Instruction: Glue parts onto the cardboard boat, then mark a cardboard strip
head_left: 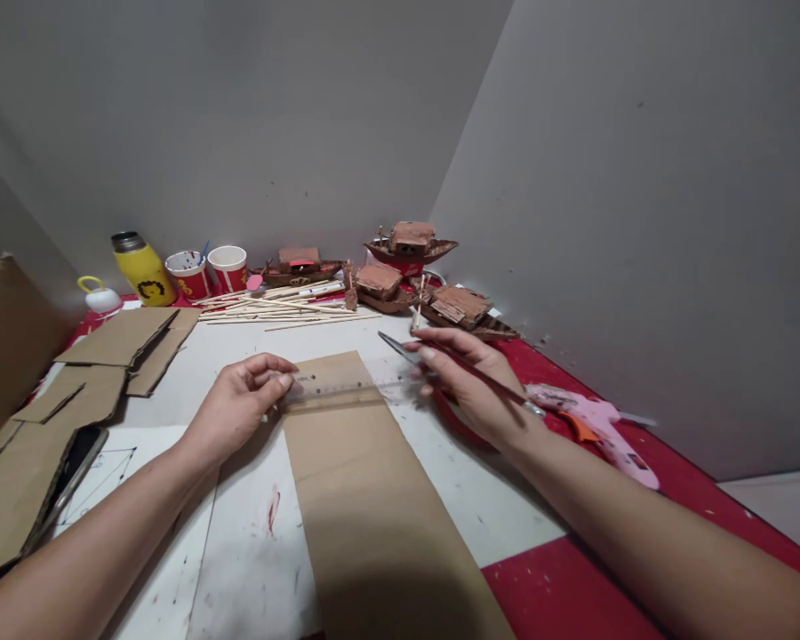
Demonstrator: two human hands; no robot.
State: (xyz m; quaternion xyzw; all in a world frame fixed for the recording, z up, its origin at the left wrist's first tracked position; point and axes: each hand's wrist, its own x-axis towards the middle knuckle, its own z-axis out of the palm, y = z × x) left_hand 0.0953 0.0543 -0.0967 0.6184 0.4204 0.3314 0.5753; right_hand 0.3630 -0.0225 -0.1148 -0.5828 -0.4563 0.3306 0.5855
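My left hand [244, 400] pinches the left end of a clear ruler [340, 388], which lies across the far part of a long brown cardboard strip [366, 471]. At the ruler's right end is my right hand [463, 378], its fingers blurred. A thin dark-red pencil [500, 384] with a metal end lies through that hand. From its fingers also sticks a grey pointed blade [398, 348], and a red loop [463, 425] shows under the palm; together they look like scissors. Whether the right fingers touch the ruler I cannot tell.
A pink glue gun [604, 427] lies right of my right forearm. Model boats [413, 244] and several thin wooden sticks [273, 305] are at the back. Paper cups [228, 267] and a yellow bottle [141, 271] stand back left. Cardboard pieces [86, 391] and a phone [76, 476] lie left.
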